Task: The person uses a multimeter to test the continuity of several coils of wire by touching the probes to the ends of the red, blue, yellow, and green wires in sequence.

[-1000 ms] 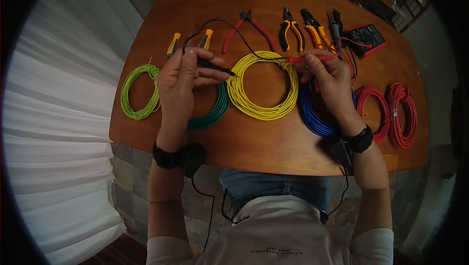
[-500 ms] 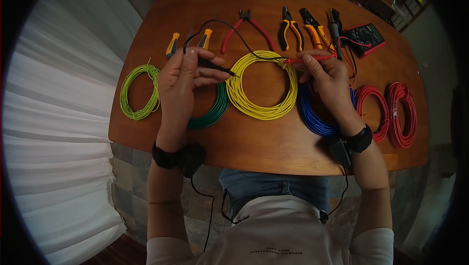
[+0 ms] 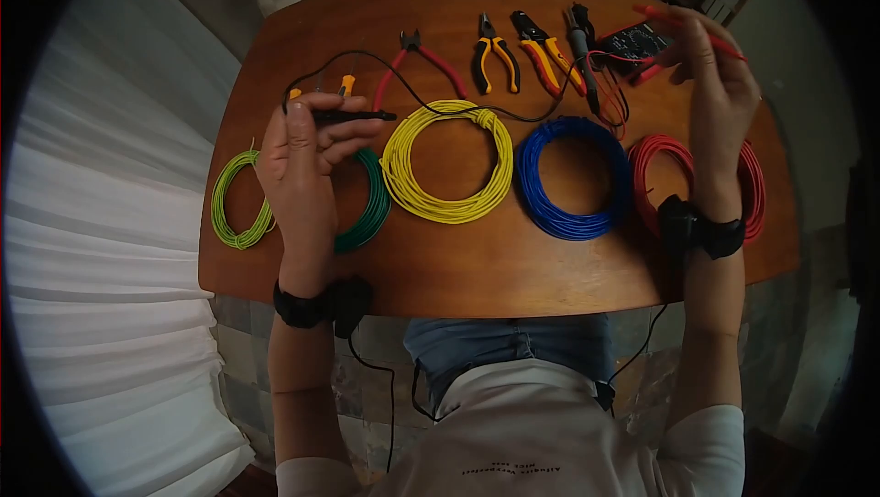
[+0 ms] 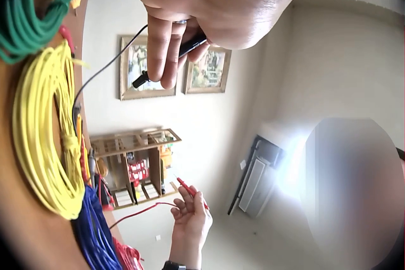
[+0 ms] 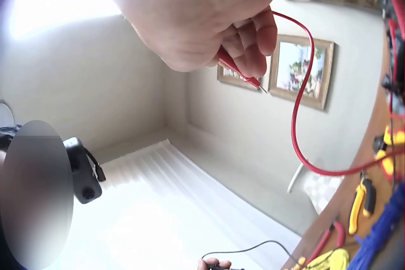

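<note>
My left hand (image 3: 307, 162) holds a black test probe (image 3: 357, 115) above the dark green wire coil (image 3: 378, 196), its end pointing right. In the left wrist view the fingers lie along that probe (image 4: 192, 44). Over on the right, my right hand (image 3: 720, 84) grips a red test probe (image 3: 662, 14), raised in front of the multimeter (image 3: 632, 41), which it partly covers. A thin metal tip shows on the red probe (image 5: 235, 66) in the right wrist view. The black lead (image 3: 422, 95) arcs from my left hand across the table.
Yellow (image 3: 401, 187), blue (image 3: 532, 194), yellow-green (image 3: 221, 208) and red wire coils (image 3: 645, 162) lie along the wooden table (image 3: 458, 263). Behind them are red-handled cutters (image 3: 384, 78), pliers (image 3: 479, 61), wire strippers (image 3: 538, 64), a soldering iron (image 3: 578, 41) and screwdrivers (image 3: 347, 85).
My right hand has risen and moved far to the right with the red probe, uncovering the blue coil. My left hand has shifted slightly left, its probe now nearly level. The head view has shifted too.
</note>
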A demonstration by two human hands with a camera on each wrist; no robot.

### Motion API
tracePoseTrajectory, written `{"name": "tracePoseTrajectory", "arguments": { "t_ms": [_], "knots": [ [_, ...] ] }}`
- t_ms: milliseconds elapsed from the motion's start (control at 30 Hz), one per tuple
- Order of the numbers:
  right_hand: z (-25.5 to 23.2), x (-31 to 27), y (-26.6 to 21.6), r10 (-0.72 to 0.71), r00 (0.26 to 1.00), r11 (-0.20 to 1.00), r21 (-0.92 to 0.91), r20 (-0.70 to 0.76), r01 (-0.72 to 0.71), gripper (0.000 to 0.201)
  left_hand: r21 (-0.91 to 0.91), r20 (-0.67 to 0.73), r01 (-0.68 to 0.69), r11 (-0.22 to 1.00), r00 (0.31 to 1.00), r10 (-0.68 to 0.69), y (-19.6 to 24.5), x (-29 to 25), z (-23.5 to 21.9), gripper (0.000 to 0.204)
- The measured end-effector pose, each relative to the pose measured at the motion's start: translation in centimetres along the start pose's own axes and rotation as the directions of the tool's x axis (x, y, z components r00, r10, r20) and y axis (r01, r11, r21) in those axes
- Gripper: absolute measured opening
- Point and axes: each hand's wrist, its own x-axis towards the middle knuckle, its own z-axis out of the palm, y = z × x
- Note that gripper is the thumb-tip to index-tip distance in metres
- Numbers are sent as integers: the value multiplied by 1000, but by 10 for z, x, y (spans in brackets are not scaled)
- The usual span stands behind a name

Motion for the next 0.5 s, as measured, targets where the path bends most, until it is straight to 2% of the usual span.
{"name": "tracePoseTrajectory", "arguments": {
  "t_ms": [133,167,233,267,333,400,433,500],
  "knots": [
    [-49,12,12,48,995,998,-36,-90,-51,27,32,181,79,996,980,-83,0,-2,46,35],
    [-54,9,14,76,995,997,-23,-57,-77,28,61,197,100,993,974,-110,0,-2,61,35],
    [-54,-4,20,224,969,972,46,104,-230,28,9,218,135,991,967,-134,-11,2,84,31],
    [-50,-13,25,292,938,948,73,187,-309,28,-16,229,154,988,962,-147,-18,4,94,30],
    [-35,-33,36,435,827,850,141,356,-508,27,-35,206,200,979,960,-189,-31,9,107,30],
    [-18,-49,41,512,739,765,160,437,-624,27,-41,187,201,979,964,-190,-43,13,114,30],
    [-14,-50,36,549,691,741,109,470,-662,27,-33,172,197,980,967,-188,-45,12,117,30],
    [-9,-55,39,526,687,748,111,501,-654,27,-19,146,190,982,972,-185,-48,8,120,29]
  ]
}}
